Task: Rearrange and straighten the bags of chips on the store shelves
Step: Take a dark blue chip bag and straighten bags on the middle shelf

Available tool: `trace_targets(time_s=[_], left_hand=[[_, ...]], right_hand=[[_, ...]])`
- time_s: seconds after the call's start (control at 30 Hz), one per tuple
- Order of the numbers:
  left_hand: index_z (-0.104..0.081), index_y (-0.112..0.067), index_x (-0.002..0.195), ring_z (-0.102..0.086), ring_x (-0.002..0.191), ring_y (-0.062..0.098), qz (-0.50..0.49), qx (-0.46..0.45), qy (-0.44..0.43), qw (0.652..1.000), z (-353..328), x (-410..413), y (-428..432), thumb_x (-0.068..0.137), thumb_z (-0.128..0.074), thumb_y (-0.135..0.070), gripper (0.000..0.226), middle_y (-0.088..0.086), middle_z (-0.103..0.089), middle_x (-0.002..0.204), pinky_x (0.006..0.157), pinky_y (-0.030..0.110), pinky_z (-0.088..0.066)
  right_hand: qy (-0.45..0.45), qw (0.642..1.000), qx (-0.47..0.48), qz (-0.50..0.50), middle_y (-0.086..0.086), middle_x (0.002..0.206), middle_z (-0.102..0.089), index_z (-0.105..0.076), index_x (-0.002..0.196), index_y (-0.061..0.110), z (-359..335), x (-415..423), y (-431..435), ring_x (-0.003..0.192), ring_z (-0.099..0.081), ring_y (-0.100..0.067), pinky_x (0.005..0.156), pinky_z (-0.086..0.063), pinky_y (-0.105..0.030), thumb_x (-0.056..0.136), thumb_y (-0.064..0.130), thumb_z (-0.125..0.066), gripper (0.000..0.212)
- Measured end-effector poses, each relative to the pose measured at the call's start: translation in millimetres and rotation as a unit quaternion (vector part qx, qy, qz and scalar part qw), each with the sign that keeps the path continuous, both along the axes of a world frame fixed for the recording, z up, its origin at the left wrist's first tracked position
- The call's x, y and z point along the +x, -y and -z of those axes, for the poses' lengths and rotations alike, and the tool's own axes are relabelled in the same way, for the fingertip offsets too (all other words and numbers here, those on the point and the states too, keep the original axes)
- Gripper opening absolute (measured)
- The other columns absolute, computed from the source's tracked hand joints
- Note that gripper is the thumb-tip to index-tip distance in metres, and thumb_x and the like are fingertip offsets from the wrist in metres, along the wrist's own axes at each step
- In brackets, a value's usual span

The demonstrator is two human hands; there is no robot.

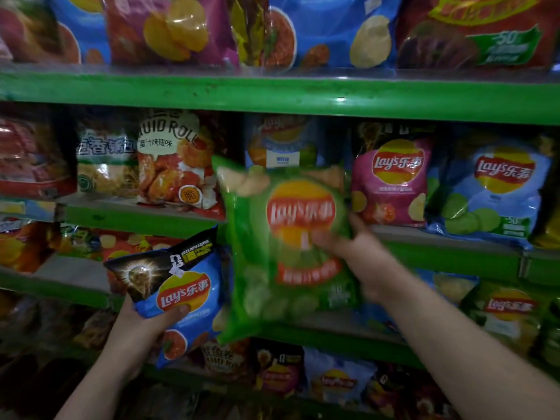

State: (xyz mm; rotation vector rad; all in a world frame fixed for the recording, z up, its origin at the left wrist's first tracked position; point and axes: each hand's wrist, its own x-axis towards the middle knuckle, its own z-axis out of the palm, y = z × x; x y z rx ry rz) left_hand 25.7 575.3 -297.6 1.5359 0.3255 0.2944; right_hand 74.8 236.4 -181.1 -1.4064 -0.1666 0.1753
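Observation:
My right hand (360, 253) grips the right side of a large green Lay's bag (288, 253), held upright and blurred in front of the middle shelf. Behind its top edge stands a blue Lay's bag (281, 140) on that shelf. My left hand (142, 322) holds a smaller blue and black Lay's bag (181, 292) from below, tilted to the left, low at centre left, with the thumb across its front. The two held bags touch or overlap at their edges.
Green metal shelves (272, 95) run across the view, packed with snack bags. A pink Lay's bag (391, 180) and a blue Lay's bag (491, 189) stand right of the green one; an orange chicken-print bag (175, 165) stands left. More bags fill the lower shelves.

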Motion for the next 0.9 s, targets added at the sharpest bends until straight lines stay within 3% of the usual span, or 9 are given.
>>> trace_targets(time_s=[0.13,0.23,0.37,0.53,0.63,0.7,0.77,0.83,0.9], left_hand=[[-0.063,-0.031,0.107,-0.075,0.074,0.008,0.015,0.016,0.013,1.000,2,-2,-9,0.056,-0.084,-0.010,0.059,-0.014,-0.077,0.088,0.051,0.019,-0.056],[-0.062,-0.025,0.118,-0.075,0.080,0.009,0.030,0.035,0.019,0.999,5,1,-14,0.064,-0.083,-0.001,0.062,-0.010,-0.078,0.094,0.064,0.024,-0.055],[-0.064,-0.034,0.109,-0.075,0.082,0.010,0.034,0.033,0.024,0.999,6,5,-16,0.057,-0.084,-0.012,0.059,-0.012,-0.077,0.097,0.063,0.025,-0.056],[-0.063,-0.046,0.107,-0.075,0.086,0.013,0.005,0.008,0.017,1.000,15,6,-26,0.051,-0.087,-0.020,0.066,-0.011,-0.077,0.101,0.069,0.033,-0.057],[-0.064,-0.048,0.106,-0.074,0.090,0.018,-0.001,0.011,0.017,1.000,19,4,-30,0.051,-0.087,-0.020,0.066,-0.008,-0.076,0.104,0.075,0.039,-0.057],[-0.065,-0.052,0.103,-0.075,0.088,0.015,0.003,0.017,0.010,1.000,19,3,-27,0.050,-0.088,-0.021,0.065,-0.009,-0.076,0.103,0.074,0.038,-0.057],[-0.065,-0.055,0.095,-0.074,0.081,0.006,0.012,0.018,0.000,1.000,19,1,-21,0.049,-0.087,-0.024,0.061,-0.018,-0.076,0.096,0.064,0.029,-0.056],[-0.063,-0.047,0.099,-0.074,0.077,0.005,0.013,0.027,-0.011,0.999,20,1,-12,0.050,-0.088,-0.022,0.060,-0.018,-0.076,0.089,0.060,0.024,-0.054],[-0.060,-0.037,0.101,-0.072,0.081,0.011,0.012,0.038,-0.015,0.999,23,2,-1,0.059,-0.088,-0.010,0.057,-0.008,-0.076,0.088,0.065,0.029,-0.053]], right_hand=[[0.003,0.993,-0.117,0.019,0.018,0.100,-0.074,-0.056,0.111,0.044,76,-30,7,0.090,-0.070,-0.002,0.069,-0.056,-0.020,0.036,0.038,-0.093,0.084],[-0.016,0.986,-0.165,-0.006,0.016,0.108,-0.069,-0.048,0.115,0.038,118,-34,16,0.092,-0.066,0.007,0.072,-0.054,-0.014,0.052,0.016,-0.093,0.081],[-0.049,0.990,-0.133,0.000,0.011,0.099,-0.074,-0.047,0.122,0.028,153,-22,31,0.089,-0.070,-0.001,0.064,-0.056,-0.017,0.066,-0.006,-0.081,0.074],[-0.034,0.973,-0.146,0.173,0.001,0.105,-0.066,-0.046,0.128,0.022,171,3,40,0.082,-0.065,-0.006,0.062,-0.054,-0.021,0.065,0.003,-0.085,0.076],[-0.016,0.964,-0.106,0.243,0.010,0.107,-0.064,-0.043,0.128,0.035,169,21,44,0.089,-0.062,-0.003,0.059,-0.052,-0.017,0.068,0.010,-0.085,0.077],[0.001,0.962,-0.102,0.252,0.015,0.109,-0.061,-0.041,0.117,0.047,166,33,46,0.092,-0.060,-0.001,0.061,-0.051,-0.016,0.071,0.010,-0.083,0.073],[-0.003,0.966,-0.101,0.237,0.017,0.110,-0.058,-0.038,0.116,0.048,168,42,44,0.094,-0.058,0.001,0.065,-0.050,-0.018,0.073,0.008,-0.081,0.073],[-0.017,0.969,-0.112,0.218,0.020,0.107,-0.057,-0.034,0.128,0.041,173,45,39,0.093,-0.057,-0.002,0.067,-0.048,-0.021,0.072,0.010,-0.082,0.080],[-0.026,0.968,-0.128,0.215,0.016,0.107,-0.058,-0.031,0.138,0.028,181,44,37,0.100,-0.059,-0.015,0.072,-0.050,-0.028,0.071,0.010,-0.083,0.086]])
